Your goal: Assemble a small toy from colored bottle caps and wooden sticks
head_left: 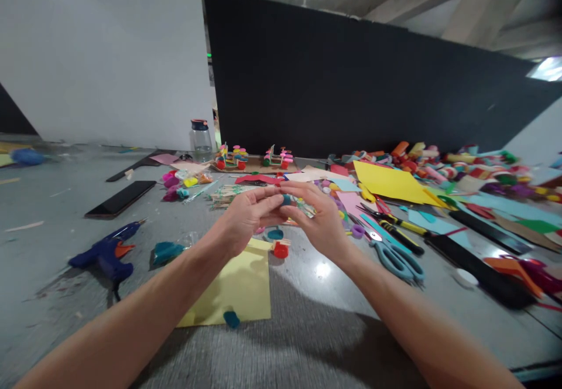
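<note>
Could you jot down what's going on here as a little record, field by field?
Left hand: left hand raised over the table, fingertips pinching a small teal piece
Right hand: right hand meets it, fingers on the same piece
Beneath the hands: pale yellow paper, a red cap
To the left: blue glue gun, black phone
To the right: scissors, bright yellow sheet
Surface: grey table

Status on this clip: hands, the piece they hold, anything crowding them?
Left hand and right hand together above the table, both pinching a small teal piece. Yellow paper below. Red cap and scissors close by, not touching.
</note>
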Demonstrator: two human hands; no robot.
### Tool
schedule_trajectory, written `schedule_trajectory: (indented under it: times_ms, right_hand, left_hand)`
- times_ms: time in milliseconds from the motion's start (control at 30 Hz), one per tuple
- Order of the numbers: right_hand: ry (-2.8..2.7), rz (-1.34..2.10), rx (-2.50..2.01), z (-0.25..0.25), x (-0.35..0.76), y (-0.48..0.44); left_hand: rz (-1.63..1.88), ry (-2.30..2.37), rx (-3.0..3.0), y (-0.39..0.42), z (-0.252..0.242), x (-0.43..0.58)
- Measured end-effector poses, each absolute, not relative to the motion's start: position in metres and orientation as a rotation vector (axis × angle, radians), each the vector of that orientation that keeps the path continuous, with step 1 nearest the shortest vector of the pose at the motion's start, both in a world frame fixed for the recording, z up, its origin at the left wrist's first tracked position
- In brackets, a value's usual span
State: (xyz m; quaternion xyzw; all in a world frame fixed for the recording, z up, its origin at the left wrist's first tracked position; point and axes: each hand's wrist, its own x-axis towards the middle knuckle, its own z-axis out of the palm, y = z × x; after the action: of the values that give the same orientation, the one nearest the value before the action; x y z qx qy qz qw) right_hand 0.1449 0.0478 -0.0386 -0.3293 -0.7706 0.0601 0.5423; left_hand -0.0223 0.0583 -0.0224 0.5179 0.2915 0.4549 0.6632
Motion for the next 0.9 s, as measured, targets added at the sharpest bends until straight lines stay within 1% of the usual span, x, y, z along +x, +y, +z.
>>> schedule_trajectory:
  times_ms: [167, 367, 433, 567, 700, 900]
  right_hand:
    - [-1.733, 0.299, -0.791, -0.0381, 0.1468, 0.0493]
    - [-1.508, 0.762, -0.757, -0.0404, 0.1441, 0.0532]
    - [-1.464, 0.842, -0.749, -0.0393, 0.1418, 0.0523]
    - [-1.485, 0.832, -0.760, -0.0356, 0.1396, 0.0488]
    - [-1.529, 0.780, -0.804, -0.0345, 0.1403, 0.0477]
    - [-1.488, 0.740, -0.815, -0.0367, 0.1423, 0.0499]
  left_hand:
    - [1.044, 0.653, 1.274, 0.0578, -0.0235, -0.0237]
    - [1.102, 0.610, 1.361, 0.0576, -0.0278, -0.0226]
    - [1.156, 0.609, 1.360, 0.0579, -0.0295, -0.0212]
    - [1.240, 0.669, 1.484, 0.0566, -0.0305, -0.0217]
    - [1.238, 0.719, 1.701, 0.0537, -0.0293, -0.0246]
    - [1.210, 0.722, 1.674, 0.0565, -0.0284, -0.0269]
